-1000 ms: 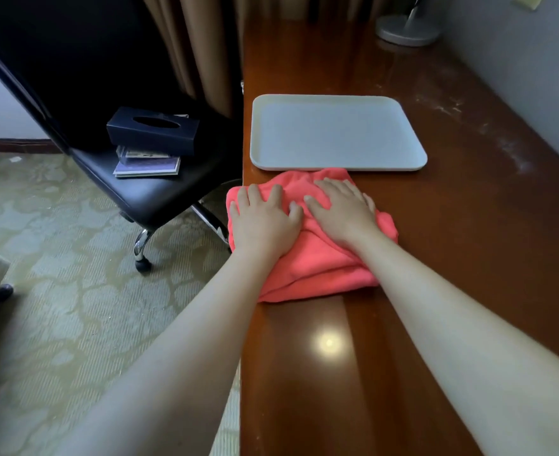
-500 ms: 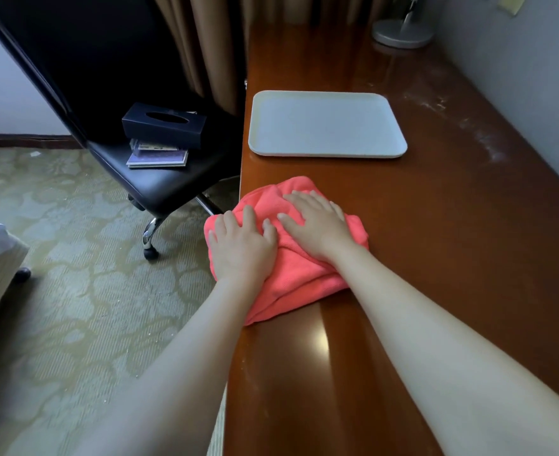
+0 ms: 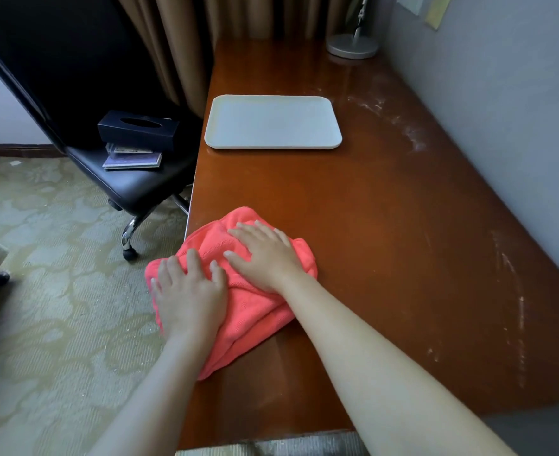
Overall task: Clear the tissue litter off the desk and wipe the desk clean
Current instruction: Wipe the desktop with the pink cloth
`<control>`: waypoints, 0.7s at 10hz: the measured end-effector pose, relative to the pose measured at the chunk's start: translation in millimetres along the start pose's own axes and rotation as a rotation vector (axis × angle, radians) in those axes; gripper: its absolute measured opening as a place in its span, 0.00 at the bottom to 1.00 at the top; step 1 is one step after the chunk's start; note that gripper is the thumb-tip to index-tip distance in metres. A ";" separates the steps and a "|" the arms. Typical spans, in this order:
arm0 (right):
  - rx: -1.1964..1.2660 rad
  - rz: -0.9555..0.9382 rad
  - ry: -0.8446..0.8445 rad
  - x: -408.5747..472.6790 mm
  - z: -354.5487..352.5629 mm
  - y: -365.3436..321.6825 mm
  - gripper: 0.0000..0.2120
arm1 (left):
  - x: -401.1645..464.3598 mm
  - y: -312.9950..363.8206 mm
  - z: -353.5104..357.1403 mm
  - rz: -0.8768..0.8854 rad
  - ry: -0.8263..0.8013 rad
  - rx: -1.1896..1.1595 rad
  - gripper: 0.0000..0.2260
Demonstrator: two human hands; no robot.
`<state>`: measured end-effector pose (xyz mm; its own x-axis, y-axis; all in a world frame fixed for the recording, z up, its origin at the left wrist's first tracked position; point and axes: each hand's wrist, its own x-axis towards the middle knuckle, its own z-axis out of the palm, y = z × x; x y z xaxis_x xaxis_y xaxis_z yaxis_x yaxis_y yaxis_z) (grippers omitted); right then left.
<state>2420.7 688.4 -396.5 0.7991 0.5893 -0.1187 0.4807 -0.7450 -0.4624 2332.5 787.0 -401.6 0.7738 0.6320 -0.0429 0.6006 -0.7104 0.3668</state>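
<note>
A folded coral-pink cloth (image 3: 255, 311) lies on the brown wooden desk (image 3: 386, 225), hanging slightly over the desk's left edge. My left hand (image 3: 189, 291) presses flat on the cloth's left part, fingers spread. Beside it, my right hand (image 3: 265, 255) presses flat on the cloth's upper right part. White dusty streaks (image 3: 409, 133) mark the desk along the wall side. No tissue litter shows on the desk.
A pale grey tray (image 3: 273, 121) sits farther back on the desk. A lamp base (image 3: 352, 46) stands at the far end by the curtain. Left of the desk, a black office chair (image 3: 133, 185) carries a dark tissue box (image 3: 138, 128) and booklets.
Both hands have slid the cloth toward me and leftward along the desk, away from the tray; its left part now overhangs the desk edge.
</note>
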 end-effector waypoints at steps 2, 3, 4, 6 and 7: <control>0.012 -0.042 -0.020 -47.0 1.1 7.3 0.25 | -54.7 5.2 3.2 -0.058 0.035 0.024 0.32; 0.028 -0.041 -0.016 -70.0 0.9 14.6 0.25 | -78.0 9.9 7.7 -0.078 0.041 0.038 0.29; 0.035 -0.039 -0.011 -90.0 -0.6 23.4 0.25 | -98.1 17.6 13.7 -0.093 0.047 0.037 0.25; 0.074 -0.002 0.012 -123.6 -5.4 41.4 0.26 | -127.9 33.5 22.3 -0.078 0.058 0.025 0.31; 0.085 0.016 0.018 -135.3 -9.5 51.5 0.26 | -138.2 44.2 25.5 -0.080 0.048 0.026 0.31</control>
<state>2340.7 567.3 -395.9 0.8132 0.5713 -0.1113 0.4362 -0.7247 -0.5334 2257.2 660.4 -403.2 0.7128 0.7008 -0.0263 0.6657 -0.6644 0.3398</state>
